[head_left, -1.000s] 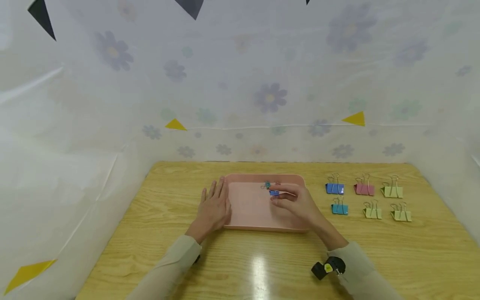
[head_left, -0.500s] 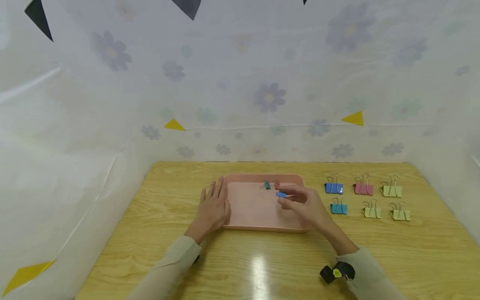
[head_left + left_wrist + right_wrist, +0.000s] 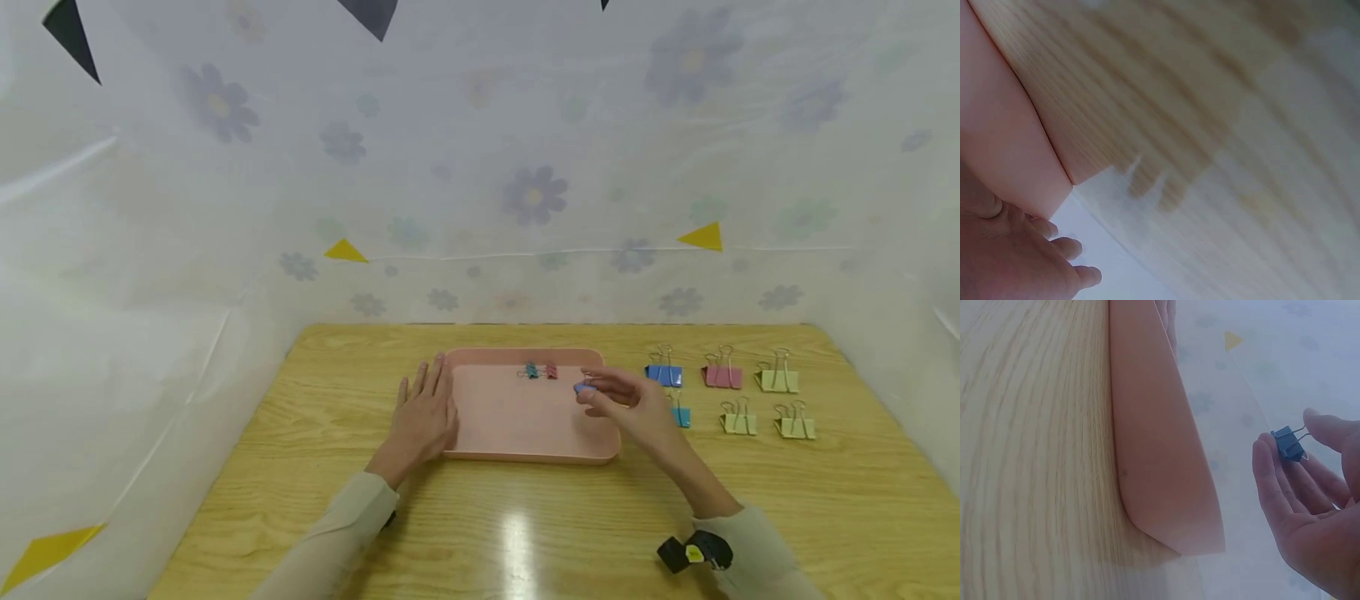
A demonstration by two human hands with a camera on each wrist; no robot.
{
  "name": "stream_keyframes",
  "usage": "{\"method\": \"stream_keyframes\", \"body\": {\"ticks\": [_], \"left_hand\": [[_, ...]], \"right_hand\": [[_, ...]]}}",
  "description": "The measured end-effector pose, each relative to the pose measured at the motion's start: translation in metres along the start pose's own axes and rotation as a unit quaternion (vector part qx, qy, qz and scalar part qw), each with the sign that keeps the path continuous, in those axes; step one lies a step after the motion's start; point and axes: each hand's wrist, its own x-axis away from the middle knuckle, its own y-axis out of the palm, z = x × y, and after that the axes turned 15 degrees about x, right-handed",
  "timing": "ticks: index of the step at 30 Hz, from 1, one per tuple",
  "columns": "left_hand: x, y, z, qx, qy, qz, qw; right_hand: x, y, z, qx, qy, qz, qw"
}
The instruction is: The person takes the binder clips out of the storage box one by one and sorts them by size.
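Observation:
A small blue binder clip (image 3: 1289, 444) is pinched between the thumb and fingers of my right hand (image 3: 637, 408), above the right side of the pink tray (image 3: 517, 417). The right wrist view shows its wire handles toward the thumb. My left hand (image 3: 422, 415) rests along the tray's left wall, fingers straight and pointing away from me. Inside the tray, near its back wall, lie a small teal binder clip (image 3: 532, 371) and a small red binder clip (image 3: 552, 370), side by side.
Right of the tray, larger binder clips stand in two rows. The back row has a blue clip (image 3: 664, 376), a pink clip (image 3: 723, 377) and a yellow-green clip (image 3: 777, 381). In front are a light blue clip (image 3: 681, 417), partly behind my right hand, and two yellow-green clips (image 3: 739, 424).
My right hand has moved to the right across the tray with the small blue binder clip, uncovering the small red clip. My left hand stays on the tray's left wall.

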Motion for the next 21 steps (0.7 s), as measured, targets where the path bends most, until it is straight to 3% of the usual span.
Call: {"method": "stream_keyframes", "body": {"ticks": [21], "left_hand": [[-0.001,0.001,-0.001,0.003,0.0,-0.001,1.0]], "right_hand": [[0.007,-0.016,0.001,-0.008,0.004,0.026,1.0]]}}
